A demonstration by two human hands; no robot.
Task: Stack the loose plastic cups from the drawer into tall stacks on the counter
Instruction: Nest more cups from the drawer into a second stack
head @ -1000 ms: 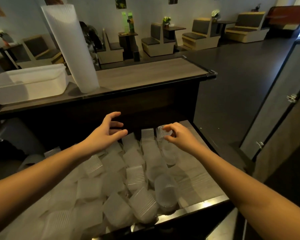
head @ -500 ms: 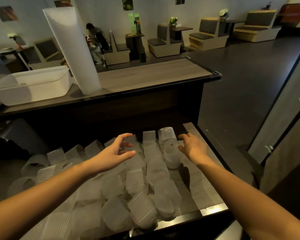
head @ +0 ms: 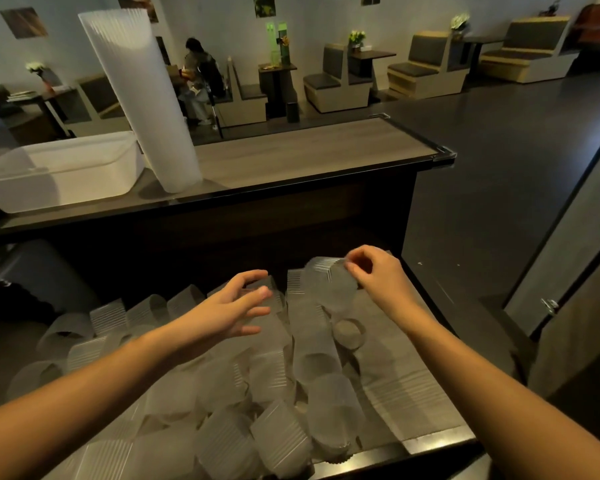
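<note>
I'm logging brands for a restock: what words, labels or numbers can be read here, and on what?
None can be read.
The loose cups and the tall stack show only ribs, no print.
The wall pictures and the far green stand are too blurred to read.

Both our forearms are bare and reach forward, the left forearm (head: 94, 386) coming in from the lower left corner and the right forearm (head: 482, 375) from the lower right. Our left hand (head: 229, 306) is slack, with straight fingers spread apart, thumb uppermost and palm turned inward towards the other hand; it holds nothing. Our right hand (head: 378, 277) sits a little further forward with its wrist bent down. Its fingers are curled, and thumb and fingertips pinch the ribbed rim of a plastic cup (head: 326, 280).
</note>
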